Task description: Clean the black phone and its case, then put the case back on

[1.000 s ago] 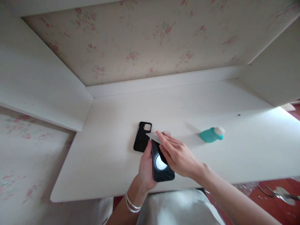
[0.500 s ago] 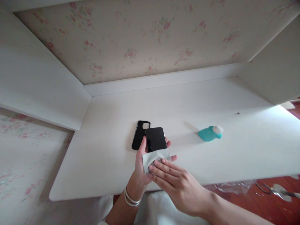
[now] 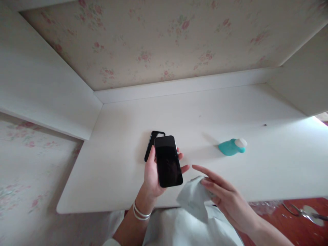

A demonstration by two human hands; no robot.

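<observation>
A black smartphone rests screen up in my left hand, whose thumb lies along one edge and whose fingers show past the other. My right hand is off to the right of the phone, pinching a pale grey cleaning cloth that hangs loosely from it; the index finger points out toward the phone. Behind the phone, a black phone case lies on the white desk, partly covered by the phone and my left hand.
A teal bottle with a white cap stands to the right on the desk. The desk's back ledge meets a floral wall, with side panels at left and right. Below the front edge at right, a metal object and clear plastic are on the reddish floor.
My right hand has lifted the cloth off the phone and moved right and down with it. The whole screen is now uncovered. The phone stays in my left hand.
</observation>
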